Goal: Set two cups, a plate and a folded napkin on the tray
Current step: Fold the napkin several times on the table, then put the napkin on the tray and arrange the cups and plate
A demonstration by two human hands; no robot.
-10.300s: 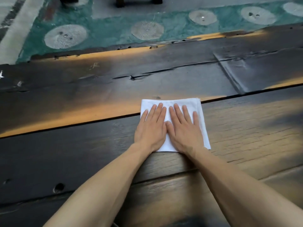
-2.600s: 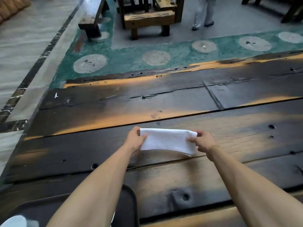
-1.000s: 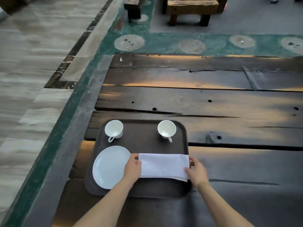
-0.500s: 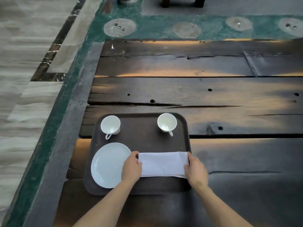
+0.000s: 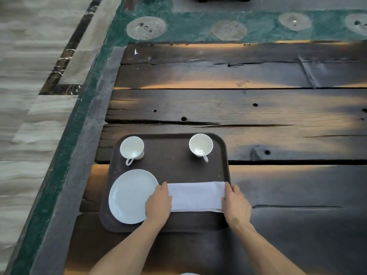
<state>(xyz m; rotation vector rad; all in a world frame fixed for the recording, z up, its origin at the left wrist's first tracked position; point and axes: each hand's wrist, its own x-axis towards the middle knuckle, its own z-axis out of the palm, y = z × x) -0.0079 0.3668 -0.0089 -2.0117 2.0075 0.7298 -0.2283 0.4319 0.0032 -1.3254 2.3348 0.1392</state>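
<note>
My left hand (image 5: 158,202) pinches napkin (image 5: 196,196) left end; right hand (image 5: 236,205) pinches right end. Napkin flat on tray (image 5: 174,171), lower centre of frame, just right of plate (image 5: 131,195); left hand overlaps plate rim. To do well: press flat, square with tray edge, let go both ends together, lift straight up. Cups (image 5: 132,147) (image 5: 201,145) stand at tray's upper corners. Versus half second ago: napkin lower, settled; counter (image 5: 278,108) unchanged.
</note>
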